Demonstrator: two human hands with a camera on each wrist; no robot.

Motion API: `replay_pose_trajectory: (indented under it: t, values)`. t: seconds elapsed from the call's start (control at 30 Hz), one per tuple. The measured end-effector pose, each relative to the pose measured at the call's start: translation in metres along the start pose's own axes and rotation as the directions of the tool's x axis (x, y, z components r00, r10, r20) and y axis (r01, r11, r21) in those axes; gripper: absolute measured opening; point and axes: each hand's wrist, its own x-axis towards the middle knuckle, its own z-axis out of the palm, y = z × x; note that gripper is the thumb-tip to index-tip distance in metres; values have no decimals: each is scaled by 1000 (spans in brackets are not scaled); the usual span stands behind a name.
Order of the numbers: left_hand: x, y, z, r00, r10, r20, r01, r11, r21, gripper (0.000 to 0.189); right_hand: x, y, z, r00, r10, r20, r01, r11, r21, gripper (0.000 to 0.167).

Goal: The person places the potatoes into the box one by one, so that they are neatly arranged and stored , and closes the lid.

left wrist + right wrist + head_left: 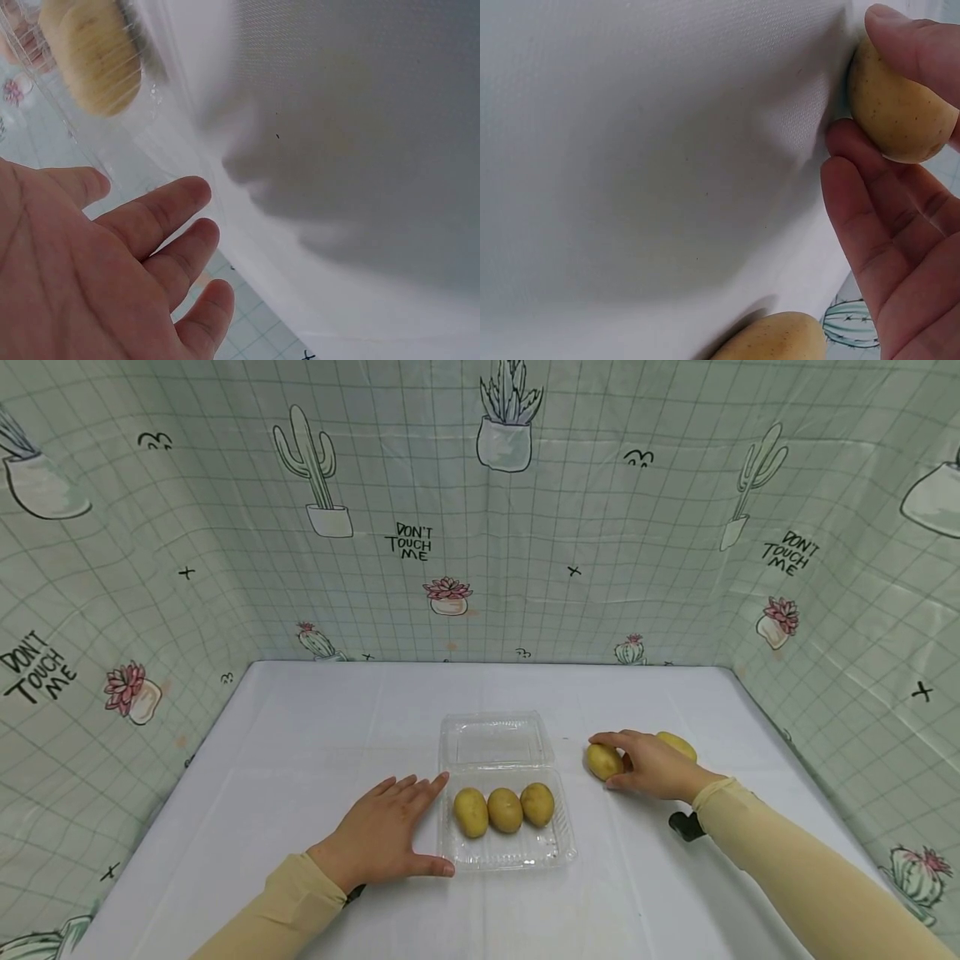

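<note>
A clear plastic clamshell box lies with its lid folded back, and three potatoes sit in a row in its base. My left hand is spread at the box's left side, thumb and index finger touching or very near the rim. In the left wrist view its fingers are extended, a potato showing through the plastic. To the right of the box, my right hand grips another potato between thumb and fingers, at the table surface. One more potato lies behind that hand, partly hidden in the head view.
A white cloth covers the table. Patterned fabric walls with cactus drawings stand at the back and both sides. A black strap piece shows under the right wrist.
</note>
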Motion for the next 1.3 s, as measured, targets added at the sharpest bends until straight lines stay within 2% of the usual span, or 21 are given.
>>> replay_pose_trajectory:
  t: [0.63,0.97,1.3]
  values:
    - [0,0,0,1000,-5,7,5,1000,-6,114,-6,-3,-4,999,-14,-49,13,1000,-13,67]
    - [0,0,0,1000,-18,19,18,1000,-17,114,-7,-11,-10,995,-24,-96,17,997,-70,66]
    - [0,1,-2,1000,-21,17,21,1000,-22,114,-8,-17,-12,995,-18,-94,9,995,-94,65]
